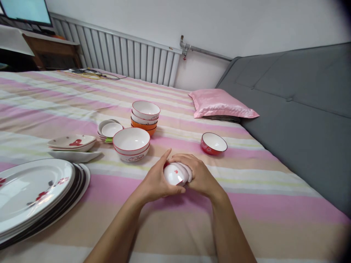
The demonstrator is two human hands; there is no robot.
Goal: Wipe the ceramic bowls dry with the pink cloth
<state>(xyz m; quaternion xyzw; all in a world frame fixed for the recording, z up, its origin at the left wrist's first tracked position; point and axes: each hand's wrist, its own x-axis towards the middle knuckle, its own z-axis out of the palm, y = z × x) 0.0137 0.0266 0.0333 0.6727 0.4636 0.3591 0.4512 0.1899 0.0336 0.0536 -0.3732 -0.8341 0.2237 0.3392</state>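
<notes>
Both hands are closed around a small stack of white dishes (173, 174) with a little red mark, held low over the striped bedspread. My left hand (156, 182) grips the near left side, thumb below and fingers up along the edge. My right hand (197, 174) wraps the right side, where several layered rims show between the fingers. Their exact shape is partly hidden by the hands. Closest on the left are two nested white bowls (131, 140) with red rims. To the right, apart from my hands, stands a red bowl (214, 143) with a white inside.
Behind the nested bowls rises a stack of white and orange bowls (145, 118). Small white dishes (111, 130), boat-shaped dishes (72, 142) and a pile of large plates (35, 190) lie left. A pink pillow (219, 103) rests by the grey headboard (296, 109); cables (94, 74) lie at the far edge.
</notes>
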